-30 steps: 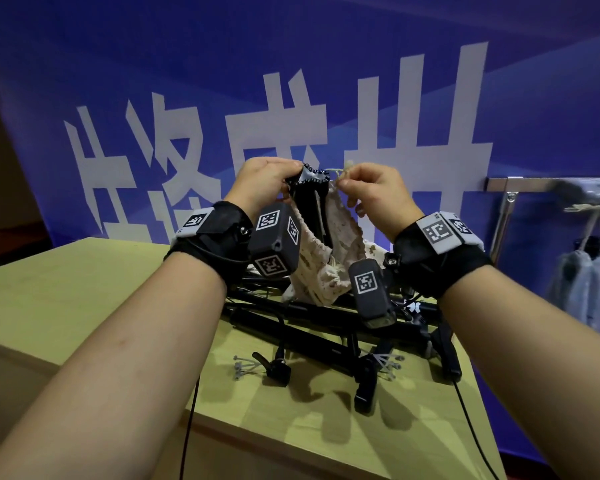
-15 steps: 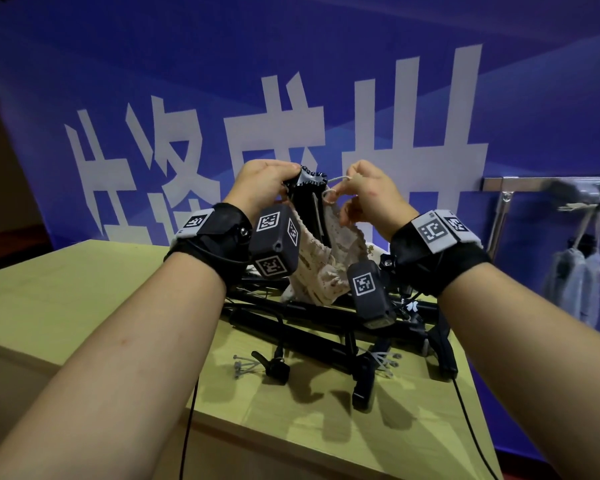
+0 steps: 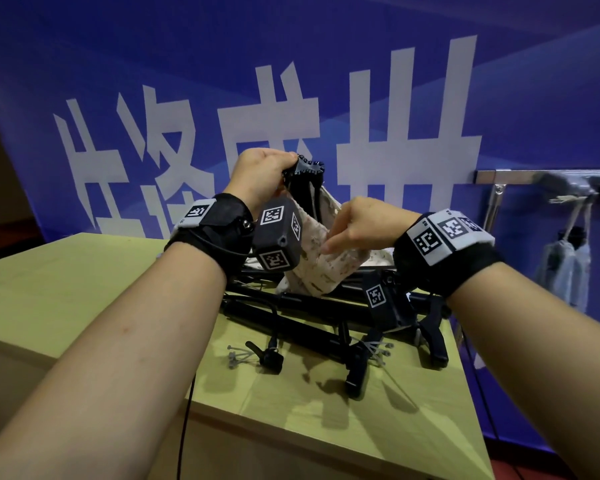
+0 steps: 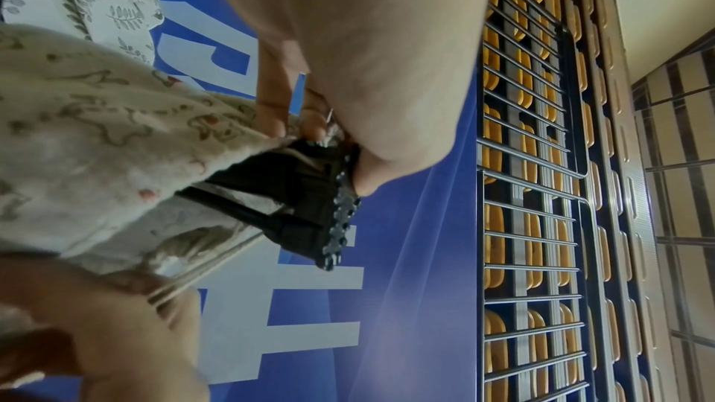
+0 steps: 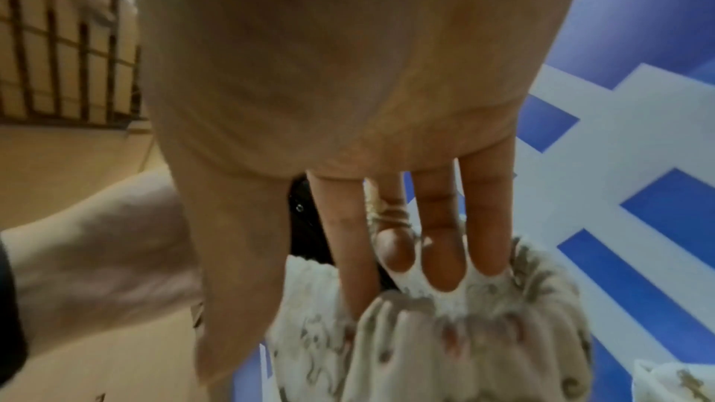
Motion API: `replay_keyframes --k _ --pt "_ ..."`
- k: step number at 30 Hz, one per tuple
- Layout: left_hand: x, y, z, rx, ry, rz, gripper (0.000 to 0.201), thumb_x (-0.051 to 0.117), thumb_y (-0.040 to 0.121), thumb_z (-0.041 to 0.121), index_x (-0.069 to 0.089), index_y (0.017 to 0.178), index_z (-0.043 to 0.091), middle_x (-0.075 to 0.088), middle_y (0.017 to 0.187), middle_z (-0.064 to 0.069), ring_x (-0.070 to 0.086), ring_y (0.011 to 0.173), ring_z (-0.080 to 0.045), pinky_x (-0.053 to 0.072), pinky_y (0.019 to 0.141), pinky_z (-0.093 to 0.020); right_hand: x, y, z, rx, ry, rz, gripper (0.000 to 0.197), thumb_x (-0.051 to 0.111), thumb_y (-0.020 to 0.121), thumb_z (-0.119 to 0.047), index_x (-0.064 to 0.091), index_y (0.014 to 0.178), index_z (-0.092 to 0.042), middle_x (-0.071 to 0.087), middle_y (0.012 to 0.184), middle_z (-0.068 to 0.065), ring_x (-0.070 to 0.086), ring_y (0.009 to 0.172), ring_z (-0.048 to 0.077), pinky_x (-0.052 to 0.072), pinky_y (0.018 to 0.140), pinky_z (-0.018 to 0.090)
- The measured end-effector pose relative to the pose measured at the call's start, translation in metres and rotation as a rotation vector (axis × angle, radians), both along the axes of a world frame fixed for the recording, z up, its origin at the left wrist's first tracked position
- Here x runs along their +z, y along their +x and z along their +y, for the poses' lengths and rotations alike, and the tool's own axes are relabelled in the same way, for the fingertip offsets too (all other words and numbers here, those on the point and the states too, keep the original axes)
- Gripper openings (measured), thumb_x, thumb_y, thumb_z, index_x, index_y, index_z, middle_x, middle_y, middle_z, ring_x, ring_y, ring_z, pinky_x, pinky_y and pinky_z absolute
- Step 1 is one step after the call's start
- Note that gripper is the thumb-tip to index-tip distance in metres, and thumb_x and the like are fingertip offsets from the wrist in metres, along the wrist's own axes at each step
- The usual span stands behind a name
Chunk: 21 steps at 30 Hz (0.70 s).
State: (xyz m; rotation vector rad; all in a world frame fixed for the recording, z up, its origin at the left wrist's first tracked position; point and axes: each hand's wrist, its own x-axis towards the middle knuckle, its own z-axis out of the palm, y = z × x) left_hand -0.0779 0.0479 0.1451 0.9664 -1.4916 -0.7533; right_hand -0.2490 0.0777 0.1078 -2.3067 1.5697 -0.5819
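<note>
My left hand (image 3: 267, 174) is raised and grips the top of a black folded object (image 3: 305, 178) with a studded rim (image 4: 340, 225). A cream patterned fabric pouch (image 3: 323, 268) hangs round that object. My right hand (image 3: 357, 226) is lower, against the pouch's gathered edge (image 5: 464, 347). In the right wrist view the pouch's drawstring (image 5: 390, 213) is looped round one bent finger, while the other fingers lie straight with their tips in the fabric. The taut drawstring (image 4: 205, 271) runs from the black object down to that hand. What lies inside the pouch is hidden.
A pile of black stand legs and clamps (image 3: 291, 306) lies on the yellow-green table (image 3: 66, 289) under my hands, with small grey ties (image 3: 238, 355) beside it. A second leaf-print cloth (image 3: 378, 258) lies behind. A metal rail (image 3: 520, 176) with hanging clothes stands at right, before the blue banner.
My right hand has dropped from the top of the black object to the pouch's lower part, drawing the cord down. My left hand stays gripping the top.
</note>
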Motion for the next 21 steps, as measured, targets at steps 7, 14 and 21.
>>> replay_keyframes --k 7,14,21 --pt "-0.001 0.000 0.001 -0.001 -0.008 -0.029 0.021 0.056 0.095 0.016 0.066 0.077 0.014 0.061 0.061 0.006 0.056 0.044 0.002 0.048 0.050 -0.019 -0.003 0.004 -0.001 -0.162 -0.142 0.186 0.070 0.076 0.073 -0.046 0.051 0.130 -0.015 0.058 0.116 0.001 0.056 0.099 0.017 0.051 0.083 0.030" --pt "-0.003 -0.001 0.000 0.019 -0.030 -0.057 0.019 0.056 0.095 0.017 0.067 0.080 0.016 0.061 0.070 0.002 0.057 0.050 0.000 0.050 0.054 -0.021 -0.006 0.007 0.000 -0.135 -0.123 0.196 0.014 0.070 0.083 -0.031 0.072 0.081 -0.017 0.070 0.088 0.003 0.064 0.076 0.014 0.052 0.060 0.021" --pt "-0.007 0.003 -0.003 0.032 -0.044 -0.080 0.024 0.056 0.096 0.024 0.067 0.075 0.016 0.057 0.062 0.002 0.052 0.052 -0.009 0.049 0.061 -0.029 0.018 0.005 0.011 -0.081 -0.174 0.079 0.019 0.063 0.089 -0.033 0.070 0.084 -0.016 0.061 0.074 -0.007 0.054 0.065 0.003 0.036 0.051 0.016"
